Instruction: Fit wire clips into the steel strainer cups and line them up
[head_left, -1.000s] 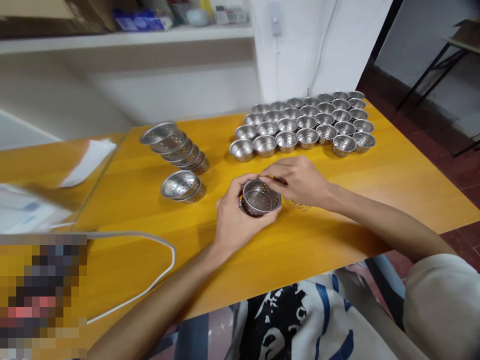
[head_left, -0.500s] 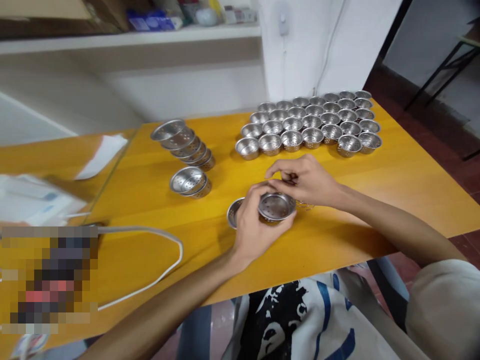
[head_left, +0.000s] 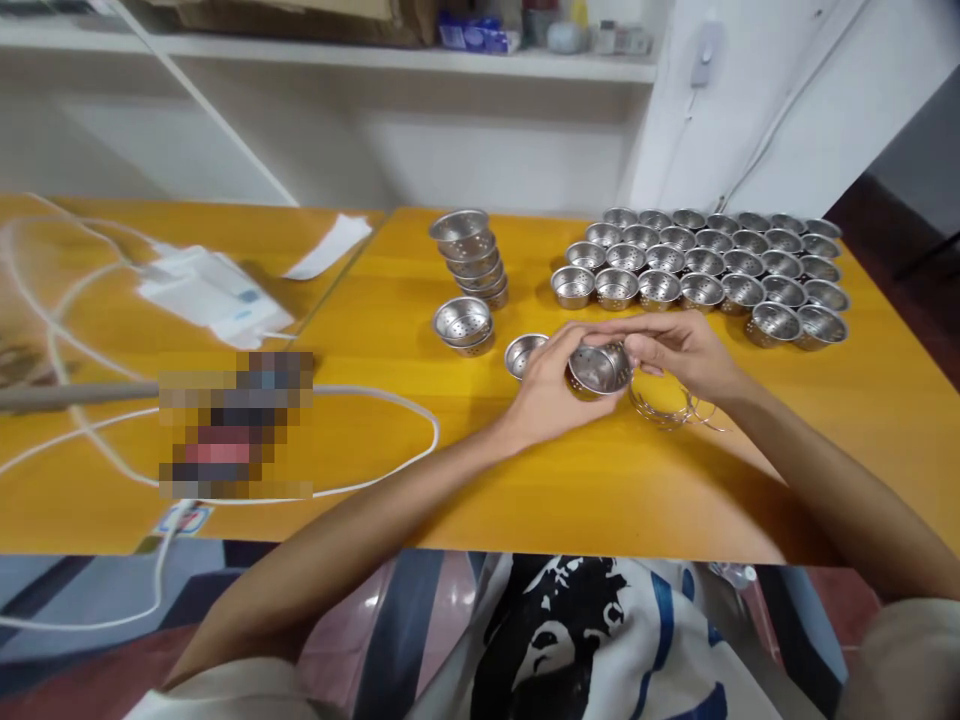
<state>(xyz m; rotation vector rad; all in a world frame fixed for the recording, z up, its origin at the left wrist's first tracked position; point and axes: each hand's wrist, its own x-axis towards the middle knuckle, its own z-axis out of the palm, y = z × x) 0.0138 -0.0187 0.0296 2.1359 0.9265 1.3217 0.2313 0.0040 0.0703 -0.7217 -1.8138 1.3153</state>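
Near the middle of the table, my left hand (head_left: 551,393) is wrapped round the side of a small perforated metal cup (head_left: 600,372). Its mouth is tilted up towards me. My right hand (head_left: 679,350) is closed at the cup's right rim, thumb at the edge and fingers reaching over the far side; its fingertips are partly hidden. Another perforated cup (head_left: 523,352) stands just behind my left hand. A loose coil of thin wire (head_left: 667,408) lies under my right hand. To the left are a short stack of cups (head_left: 463,325) and a taller leaning stack (head_left: 469,255).
Several rows of perforated cups (head_left: 703,290) fill the back right of the yellow table (head_left: 525,500). On the left lie a white power adapter (head_left: 214,295), a looping white cable (head_left: 375,395), a paper strip (head_left: 330,247) and a blurred-out object (head_left: 236,425). A shelf (head_left: 412,55) runs behind.
The view has swung left, so the table's things appear further right. My right hand has lowered from above the cup to its right rim. The wire coil shows more fully.
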